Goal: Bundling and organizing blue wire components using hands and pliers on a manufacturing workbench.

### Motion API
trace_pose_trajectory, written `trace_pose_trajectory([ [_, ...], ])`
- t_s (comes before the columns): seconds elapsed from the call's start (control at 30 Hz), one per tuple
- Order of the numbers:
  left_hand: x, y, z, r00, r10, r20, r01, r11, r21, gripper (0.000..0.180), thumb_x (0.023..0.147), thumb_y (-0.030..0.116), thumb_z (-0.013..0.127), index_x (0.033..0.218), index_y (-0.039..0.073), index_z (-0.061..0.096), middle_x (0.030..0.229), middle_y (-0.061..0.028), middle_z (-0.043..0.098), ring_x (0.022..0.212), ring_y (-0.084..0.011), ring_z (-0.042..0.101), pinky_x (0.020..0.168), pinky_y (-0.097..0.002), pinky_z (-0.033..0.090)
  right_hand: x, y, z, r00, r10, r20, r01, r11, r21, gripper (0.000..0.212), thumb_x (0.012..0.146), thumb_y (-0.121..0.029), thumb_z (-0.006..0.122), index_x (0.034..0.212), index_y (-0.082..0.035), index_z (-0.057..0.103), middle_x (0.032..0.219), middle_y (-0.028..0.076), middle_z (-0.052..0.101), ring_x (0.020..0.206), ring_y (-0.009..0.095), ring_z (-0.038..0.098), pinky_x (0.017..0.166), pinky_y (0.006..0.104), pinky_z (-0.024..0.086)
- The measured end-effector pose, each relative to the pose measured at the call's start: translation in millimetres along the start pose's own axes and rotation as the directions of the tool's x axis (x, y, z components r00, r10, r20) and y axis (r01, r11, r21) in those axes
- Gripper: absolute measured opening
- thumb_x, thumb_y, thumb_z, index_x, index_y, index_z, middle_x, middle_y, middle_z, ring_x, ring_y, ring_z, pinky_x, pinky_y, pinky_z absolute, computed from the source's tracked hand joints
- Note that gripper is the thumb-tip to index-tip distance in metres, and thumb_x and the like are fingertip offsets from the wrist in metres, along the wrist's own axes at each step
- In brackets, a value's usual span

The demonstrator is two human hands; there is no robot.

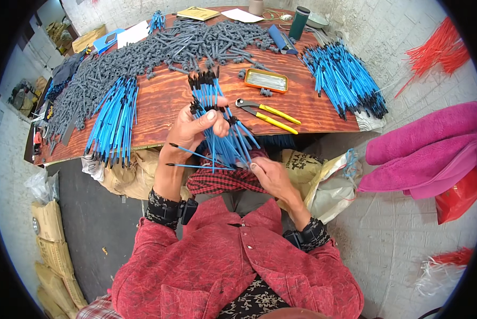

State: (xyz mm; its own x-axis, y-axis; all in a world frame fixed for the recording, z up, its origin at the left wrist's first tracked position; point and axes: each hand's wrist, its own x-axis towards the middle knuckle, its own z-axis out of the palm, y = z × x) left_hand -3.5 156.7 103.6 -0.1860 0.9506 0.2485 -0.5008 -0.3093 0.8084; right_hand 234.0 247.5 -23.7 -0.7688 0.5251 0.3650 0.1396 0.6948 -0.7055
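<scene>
A loose bundle of thin blue sticks with black tips [225, 146] is held over my lap, in front of the table edge. My left hand [196, 125] is closed round its upper part, thumb across the sticks. At the lower end, my right hand [270, 174] is closed on the same bundle, with some fingers hidden behind it. Two or three sticks [190, 150] poke out sideways to the left. Pliers with yellow handles [270, 115] lie on the table right of the bundle, near an orange-rimmed tin [266, 80] of thin pale pins.
A large heap of grey plastic fittings [196, 42] covers the back and left of the wooden table [161, 103]. Blue stick piles lie left [115, 122] and right [344, 80]. A dark green bottle [299, 23] stands behind. Sacks [328, 196] and a magenta towel [424, 149] are nearby.
</scene>
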Motion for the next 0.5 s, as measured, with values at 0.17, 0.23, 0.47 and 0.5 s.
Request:
trace_pose_trajectory([
  [0.17,-9.6,-0.3,15.5,0.996,-0.044,-0.075,0.061,0.967,0.246,0.026,0.092,0.015,0.072,0.112,0.004,0.061,0.104,-0.0208,0.072,0.085,-0.0231,0.071,0.078,-0.0374,0.058,36.0,-35.1,-45.7,0.968,0.049,-0.245,-0.079,0.99,-0.115,0.037,0.091,-0.035,0.068,0.118,-0.009,0.066,0.098,0.012,0.069,0.087,0.032,0.07,0.076,0.0445,0.054],
  [0.23,-18.0,3.5,26.9,0.986,-0.163,0.044,0.146,0.953,0.266,0.03,0.093,0.012,0.07,0.119,0.0,0.06,0.114,-0.021,0.071,0.09,-0.021,0.072,0.084,-0.0349,0.058,57.2,-45.1,-51.9,0.99,-0.093,-0.109,0.104,0.989,0.101,0.067,0.086,-0.045,0.073,0.136,-0.007,0.051,0.103,0.012,0.067,0.096,0.027,0.066,0.083,0.0405,0.052],
  [0.47,-32.4,14.1,41.0,0.975,-0.201,0.093,0.197,0.979,0.052,0.037,0.091,0.007,0.071,0.124,-0.004,0.06,0.111,-0.0234,0.071,0.09,-0.0238,0.073,0.082,-0.0354,0.06,58.5,-64.2,5.1,0.873,-0.147,0.465,-0.279,0.631,0.724,0.07,0.076,-0.036,0.087,0.128,-0.003,0.053,0.111,0.005,0.061,0.108,0.014,0.057,0.095,0.0325,0.048],
  [0.5,-32.7,9.3,35.3,0.98,-0.199,0.014,0.199,0.98,0.025,0.037,0.09,0.006,0.071,0.123,-0.004,0.06,0.11,-0.0238,0.072,0.09,-0.0245,0.073,0.081,-0.0364,0.06,63.3,-68.4,10.9,0.896,-0.146,0.419,-0.266,0.58,0.77,0.06,0.076,-0.029,0.089,0.12,-0.003,0.058,0.109,0.004,0.062,0.105,0.014,0.057,0.094,0.0319,0.048],
])
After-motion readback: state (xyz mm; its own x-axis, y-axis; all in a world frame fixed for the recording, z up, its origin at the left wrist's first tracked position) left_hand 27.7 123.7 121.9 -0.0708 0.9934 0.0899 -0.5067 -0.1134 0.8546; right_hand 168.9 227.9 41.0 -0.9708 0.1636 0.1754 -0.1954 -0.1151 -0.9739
